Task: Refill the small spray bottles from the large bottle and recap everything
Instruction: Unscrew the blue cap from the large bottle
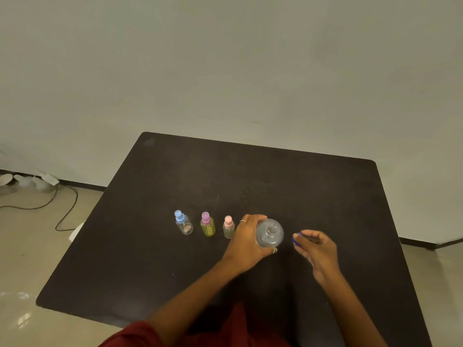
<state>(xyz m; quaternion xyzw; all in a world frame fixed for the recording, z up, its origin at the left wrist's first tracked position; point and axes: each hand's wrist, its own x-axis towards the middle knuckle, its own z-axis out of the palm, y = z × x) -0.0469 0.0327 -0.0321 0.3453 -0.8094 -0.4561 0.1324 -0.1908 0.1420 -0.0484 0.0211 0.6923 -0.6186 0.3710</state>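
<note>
The left hand (246, 237) grips the large bottle (270, 233), with the fingers curled around its side. The bottle is clear and stands upright on the dark table (275, 181), and its neck is open at the top. The right hand (316, 246) is just beside the bottle, on its right, and does not touch it. This hand pinches a small blue cap (297, 239) between the fingertips and the thumb.

To the left of the large bottle three small spray bottles stand upright in a row, each with its cap on. The one with the pink cap (228, 227) is nearest, just beside the left hand. Next comes the yellowish one with the purple cap (207, 224), and then the clear one with the blue cap (183, 222) at the far left.

On the left hand a ring (243, 221) is visible on one finger. On the floor beside the table a dark cable (62, 206) lies near the wall.
</note>
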